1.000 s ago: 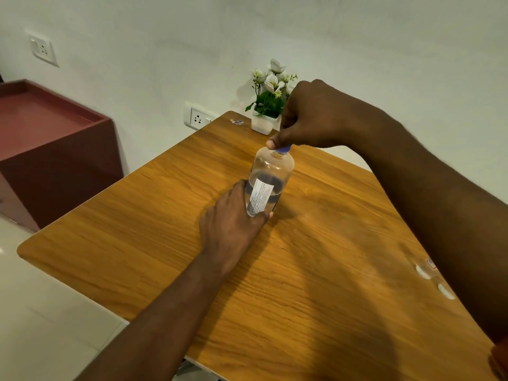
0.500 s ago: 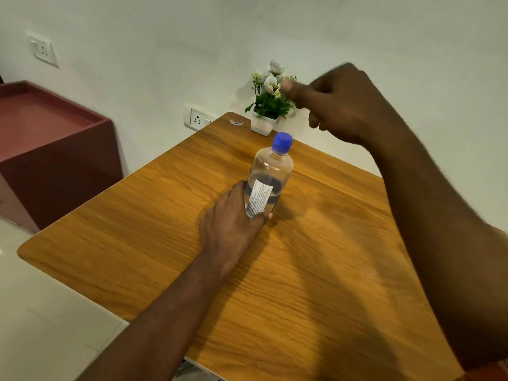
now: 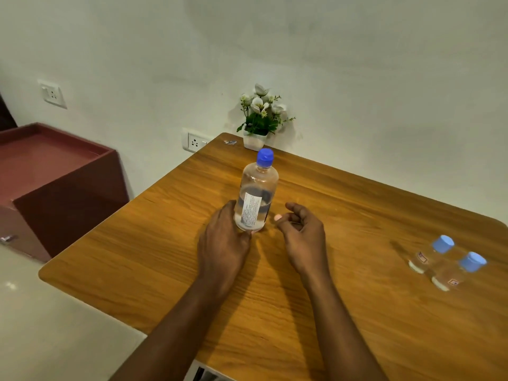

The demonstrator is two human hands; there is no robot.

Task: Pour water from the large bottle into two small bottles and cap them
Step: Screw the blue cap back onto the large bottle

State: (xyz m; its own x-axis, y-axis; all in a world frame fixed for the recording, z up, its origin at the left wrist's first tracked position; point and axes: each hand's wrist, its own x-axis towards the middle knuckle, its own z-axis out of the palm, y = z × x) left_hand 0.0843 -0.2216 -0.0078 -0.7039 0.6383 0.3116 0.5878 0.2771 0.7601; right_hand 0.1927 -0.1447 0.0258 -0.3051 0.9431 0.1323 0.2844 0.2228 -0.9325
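- The large bottle (image 3: 257, 196) stands upright on the table (image 3: 137, 257), in the far half and a little in from the far corner. Its blue cap (image 3: 265, 156) is on. It is clear, with a white label facing the camera, and is partly filled with water.
- The left hand (image 3: 222, 240) grips the lower part of the large bottle from its left side. The fingers curl round behind it and the thumb lies at its base in front.
- The right hand (image 3: 302, 235) sits low over the table, just beside the large bottle on its right. Its fingers are loosely curled and it holds nothing. The fingertips are near the bottle but apart from it. Whether the hand touches the wood cannot be told.
- Two small bottles stand near the right edge, well apart from both hands: the farther small bottle (image 3: 427, 257) and the nearer small bottle (image 3: 453, 276). They stand just beside each other, and each is clear with a light blue cap on.
- A flower pot (image 3: 254, 141) with white blooms sits at the far corner against the wall, behind the large bottle.
- A wall socket (image 3: 193, 141) sits just left of the far corner. A maroon cabinet (image 3: 55, 174) stands beyond the left edge.
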